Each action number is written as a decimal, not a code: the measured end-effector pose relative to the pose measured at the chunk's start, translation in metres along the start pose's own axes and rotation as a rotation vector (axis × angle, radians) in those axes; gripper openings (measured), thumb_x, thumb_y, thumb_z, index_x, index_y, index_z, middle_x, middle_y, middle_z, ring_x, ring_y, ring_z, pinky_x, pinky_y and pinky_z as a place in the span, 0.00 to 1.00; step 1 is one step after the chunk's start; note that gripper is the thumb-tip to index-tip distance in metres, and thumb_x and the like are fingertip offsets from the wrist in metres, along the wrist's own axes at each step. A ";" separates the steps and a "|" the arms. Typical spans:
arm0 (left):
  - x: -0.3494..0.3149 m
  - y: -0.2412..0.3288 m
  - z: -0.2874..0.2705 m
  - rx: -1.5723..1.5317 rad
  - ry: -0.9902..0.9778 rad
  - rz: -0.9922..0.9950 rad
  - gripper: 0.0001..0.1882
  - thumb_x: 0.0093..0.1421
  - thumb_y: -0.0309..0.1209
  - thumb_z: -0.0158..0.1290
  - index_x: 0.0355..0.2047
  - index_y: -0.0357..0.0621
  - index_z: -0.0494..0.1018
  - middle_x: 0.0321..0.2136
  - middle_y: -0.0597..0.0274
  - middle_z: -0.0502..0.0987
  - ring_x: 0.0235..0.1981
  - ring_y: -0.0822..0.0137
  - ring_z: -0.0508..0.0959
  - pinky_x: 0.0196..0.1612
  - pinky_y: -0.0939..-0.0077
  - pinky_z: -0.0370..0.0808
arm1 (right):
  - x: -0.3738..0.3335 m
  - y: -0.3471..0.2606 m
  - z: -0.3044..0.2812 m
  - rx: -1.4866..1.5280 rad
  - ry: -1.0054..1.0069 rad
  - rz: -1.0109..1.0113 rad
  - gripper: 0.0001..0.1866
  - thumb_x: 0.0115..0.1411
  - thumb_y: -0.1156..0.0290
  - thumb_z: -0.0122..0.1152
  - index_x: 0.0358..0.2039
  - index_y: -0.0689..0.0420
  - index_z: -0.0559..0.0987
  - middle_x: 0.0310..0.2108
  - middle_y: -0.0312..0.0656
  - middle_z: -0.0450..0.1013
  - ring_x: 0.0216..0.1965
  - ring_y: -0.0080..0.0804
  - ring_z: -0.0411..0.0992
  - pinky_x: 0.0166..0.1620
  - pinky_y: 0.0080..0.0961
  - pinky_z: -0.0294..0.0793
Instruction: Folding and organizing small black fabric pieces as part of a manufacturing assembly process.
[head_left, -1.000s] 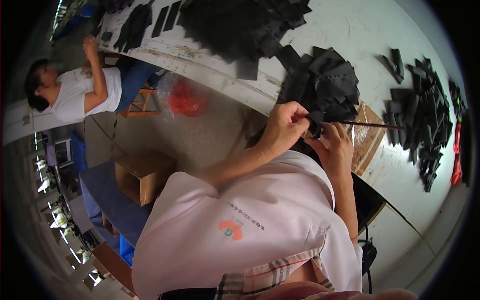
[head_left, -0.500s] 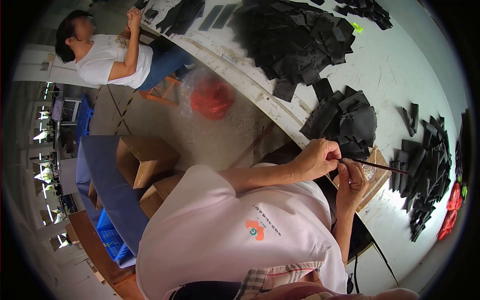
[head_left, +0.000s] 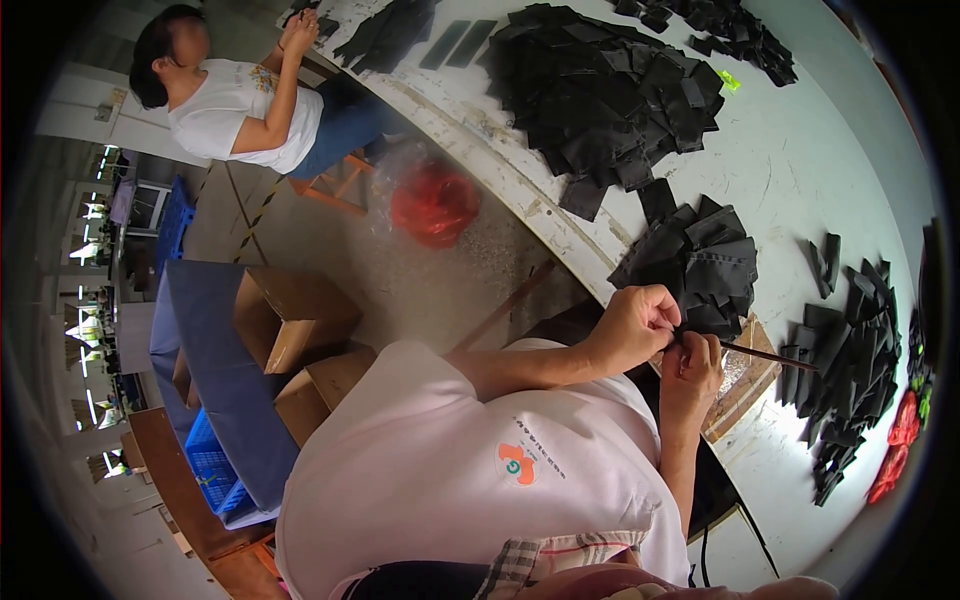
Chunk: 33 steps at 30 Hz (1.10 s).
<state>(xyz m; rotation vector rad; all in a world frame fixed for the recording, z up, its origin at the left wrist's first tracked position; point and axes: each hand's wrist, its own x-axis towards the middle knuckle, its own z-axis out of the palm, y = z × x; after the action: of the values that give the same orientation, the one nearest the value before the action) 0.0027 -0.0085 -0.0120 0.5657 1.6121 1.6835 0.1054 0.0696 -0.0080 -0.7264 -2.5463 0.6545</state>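
My left hand (head_left: 634, 328) and my right hand (head_left: 691, 374) meet at the table's near edge, their fingertips almost touching. My right fingers are closed on a thin dark stick (head_left: 768, 355), which points out to the right above the table. The fingers of my left hand are pinched together beside it; a small dark bit shows between the hands, too hidden to name. Just beyond them lies a small heap of flat black fabric pieces (head_left: 705, 262). A brown wooden board or box (head_left: 745, 375) is partly hidden behind my right hand.
A large pile of black pieces (head_left: 605, 100) covers the far part of the white table (head_left: 800, 160). Narrower black pieces (head_left: 850, 350) lie at right, near a red bundle (head_left: 893, 445). Cardboard boxes (head_left: 300, 315) and a red bag (head_left: 435, 203) are at left. A co-worker (head_left: 245, 110) sits beyond.
My right hand has turned and its fingers have curled in more closely. The stick tilts slightly less steeply. The whole view has shifted a little; the co-worker's hands have moved slightly.
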 end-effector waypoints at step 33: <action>0.020 0.011 -0.019 -0.300 -0.231 -0.205 0.12 0.40 0.17 0.53 0.28 0.34 0.67 0.18 0.61 0.73 0.16 0.79 0.70 0.20 0.88 0.67 | 0.013 -0.003 0.001 0.111 0.083 -0.004 0.09 0.43 0.84 0.50 0.28 0.62 0.70 0.26 0.45 0.66 0.26 0.41 0.66 0.28 0.31 0.66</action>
<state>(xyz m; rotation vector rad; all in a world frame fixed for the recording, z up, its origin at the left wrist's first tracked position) -0.0260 -0.0056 -0.0069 0.4113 1.1846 1.6018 0.0930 0.0742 -0.0038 -0.6961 -2.4146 0.7427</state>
